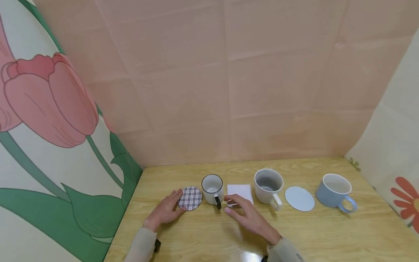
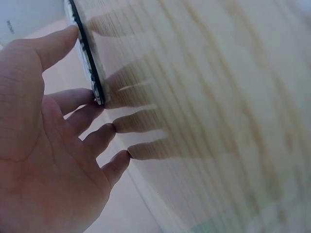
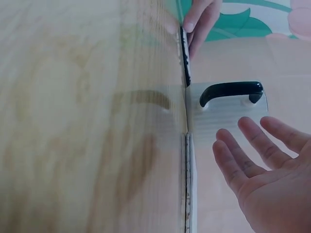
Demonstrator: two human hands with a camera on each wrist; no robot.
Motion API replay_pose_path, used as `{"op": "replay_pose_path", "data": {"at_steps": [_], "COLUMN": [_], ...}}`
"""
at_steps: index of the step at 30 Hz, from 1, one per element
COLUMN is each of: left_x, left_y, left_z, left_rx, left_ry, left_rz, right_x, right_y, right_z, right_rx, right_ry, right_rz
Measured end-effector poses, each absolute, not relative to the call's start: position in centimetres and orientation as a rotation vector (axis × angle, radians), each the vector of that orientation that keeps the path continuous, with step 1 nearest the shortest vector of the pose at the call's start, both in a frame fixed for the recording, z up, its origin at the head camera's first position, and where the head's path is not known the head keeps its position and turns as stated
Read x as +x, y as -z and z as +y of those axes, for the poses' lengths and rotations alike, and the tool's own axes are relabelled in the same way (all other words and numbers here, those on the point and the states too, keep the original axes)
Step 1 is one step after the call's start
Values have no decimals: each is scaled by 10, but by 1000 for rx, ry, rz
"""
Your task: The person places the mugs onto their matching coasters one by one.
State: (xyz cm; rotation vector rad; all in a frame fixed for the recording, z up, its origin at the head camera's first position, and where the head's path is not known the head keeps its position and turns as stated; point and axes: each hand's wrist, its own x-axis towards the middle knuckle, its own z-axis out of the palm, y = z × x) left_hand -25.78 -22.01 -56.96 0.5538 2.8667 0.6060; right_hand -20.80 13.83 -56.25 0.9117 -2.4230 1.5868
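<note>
Wood-grain tbl under plaid coaster, pinkish bkdrop behind.

Wooden tabletop, creased pink backdrop, tulip print left, red flower right

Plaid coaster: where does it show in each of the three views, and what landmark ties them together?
Head: the plaid coaster lies low, left of centre, at the fingertips of the left hand.
Left wrist: edge-on at upper left, by the thumb and fingers.
Right wrist: edge-on near the top, right of centre, above the black-handled mug.
Shared landmark: the left hand, next to the coaster in all three.
</note>
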Motion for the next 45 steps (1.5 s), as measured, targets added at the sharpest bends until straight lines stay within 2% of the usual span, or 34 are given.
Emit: {"op": "replay_pose_path", "data": {"at_steps": [18, 29, 45], "left_x": [-257, -258, -258], "left_y": [568, 566, 565], "left_z": [-220, -219, -216], "left_rx": [546, 530, 487], "left_ry": [-614, -588, -595], "left_rz": [2853, 2829, 2813], "right_x": [-209, -214, -215], "right_y": [560, 561, 562], "right_z": [129, 122, 105], "right_rx": [819, 816, 827], "right_ry": [-1743, -2271, -2441], "right_rz": [-2527, -2397, -2336]}}
